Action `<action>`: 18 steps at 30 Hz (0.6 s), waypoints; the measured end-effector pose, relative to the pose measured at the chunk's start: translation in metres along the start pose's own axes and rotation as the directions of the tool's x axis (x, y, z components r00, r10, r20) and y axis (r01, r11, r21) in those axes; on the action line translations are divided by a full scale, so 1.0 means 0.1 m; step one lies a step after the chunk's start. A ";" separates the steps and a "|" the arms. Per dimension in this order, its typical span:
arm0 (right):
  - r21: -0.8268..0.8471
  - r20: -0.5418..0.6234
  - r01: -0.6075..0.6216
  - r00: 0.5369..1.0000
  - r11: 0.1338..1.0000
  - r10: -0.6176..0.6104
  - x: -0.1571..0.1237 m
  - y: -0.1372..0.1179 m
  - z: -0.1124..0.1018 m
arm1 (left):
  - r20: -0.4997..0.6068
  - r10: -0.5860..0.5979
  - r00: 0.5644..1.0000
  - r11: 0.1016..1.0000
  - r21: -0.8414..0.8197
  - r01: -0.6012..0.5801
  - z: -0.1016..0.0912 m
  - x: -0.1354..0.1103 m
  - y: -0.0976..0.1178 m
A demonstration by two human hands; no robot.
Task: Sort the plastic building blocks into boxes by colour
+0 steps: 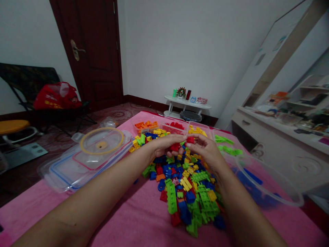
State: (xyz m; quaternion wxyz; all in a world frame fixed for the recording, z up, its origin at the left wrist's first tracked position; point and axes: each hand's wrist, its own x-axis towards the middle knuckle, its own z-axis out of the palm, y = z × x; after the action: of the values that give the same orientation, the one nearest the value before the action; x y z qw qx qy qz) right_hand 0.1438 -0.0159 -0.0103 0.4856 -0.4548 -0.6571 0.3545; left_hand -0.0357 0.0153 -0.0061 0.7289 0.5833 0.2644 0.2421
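A heap of plastic building bricks [189, 187] in red, blue, green and yellow lies on a pink cloth [144, 219]. Both hands hover just above its far side. My left hand [166, 144] is curled round several red bricks [175, 147]. Facing it, my right hand [205, 149] pinches one small red brick [190, 139] at its fingertips. The two hands nearly touch. Behind them stand clear boxes, one with orange bricks [145, 125], one with red bricks [174, 126] and one with yellow bricks [197, 130].
Stacked clear lids [87, 156] lie at the left. Green bricks [227, 145] sit in a box at the right, beside a round clear tub with blue bricks [259, 190]. A white cabinet [280, 151] flanks the right; a folding chair [38, 92] and door [89, 51] stand behind.
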 end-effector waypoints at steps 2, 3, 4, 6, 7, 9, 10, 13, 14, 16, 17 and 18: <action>-0.028 -0.125 0.028 0.992 0.999 -0.031 0.01 -0.01 -0.05 | -0.018 -0.041 0.999 0.996 -0.076 0.040 -0.02 0.04 -0.03; -0.032 -0.163 0.040 0.986 0.999 -0.044 0.01 -0.01 -0.05 | -0.008 -0.067 0.998 0.991 -0.120 0.066 -0.02 0.05 -0.05; -0.032 -0.174 0.047 0.983 0.998 -0.051 0.01 -0.02 -0.04 | 0.014 -0.091 0.996 0.982 -0.166 0.092 -0.01 0.07 -0.06; -0.029 -0.130 0.048 0.990 0.998 -0.051 0.00 -0.05 0.01 | 0.059 -0.118 0.991 0.955 -0.267 0.129 0.01 0.09 -0.09; -0.037 -0.104 0.048 0.993 0.998 -0.052 -0.01 -0.07 0.03 | 0.069 -0.119 0.990 0.936 -0.325 0.135 0.03 0.10 -0.10; -0.073 -0.103 0.066 0.992 0.995 -0.074 -0.02 -0.11 0.06 | 0.078 -0.111 0.991 0.891 -0.433 0.134 0.04 0.11 -0.12; -0.095 -0.143 0.081 0.985 0.992 -0.094 -0.02 -0.13 0.05 | 0.080 -0.104 0.991 0.869 -0.477 0.130 0.04 0.11 -0.12; -0.099 -0.331 0.106 0.934 0.989 -0.134 -0.01 -0.17 -0.07 | 0.018 -0.067 0.998 0.820 -0.569 0.065 -0.02 0.11 -0.11; -0.062 -0.388 0.111 0.913 0.992 -0.127 -0.01 -0.18 -0.12 | -0.025 -0.049 0.998 0.806 -0.591 0.024 -0.06 0.13 -0.09; 0.062 -0.469 0.124 0.879 0.990 -0.080 0.00 -0.18 -0.23 | -0.164 -0.027 0.986 0.796 -0.601 -0.078 -0.16 0.18 -0.01; 0.134 -0.492 0.131 0.869 0.982 -0.049 0.01 -0.18 -0.27 | -0.254 -0.021 0.967 0.801 -0.583 -0.135 -0.22 0.24 0.06; 0.200 -0.503 0.136 0.864 0.970 -0.017 0.01 -0.17 -0.30 | -0.356 -0.025 0.934 0.818 -0.544 -0.186 -0.29 0.31 0.13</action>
State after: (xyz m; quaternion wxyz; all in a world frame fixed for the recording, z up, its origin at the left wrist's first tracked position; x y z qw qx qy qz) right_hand 0.1682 -0.0197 0.0142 0.7012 -0.4453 -0.4820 0.2787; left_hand -0.0322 0.0593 -0.0020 0.8001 0.2975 0.2789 0.4399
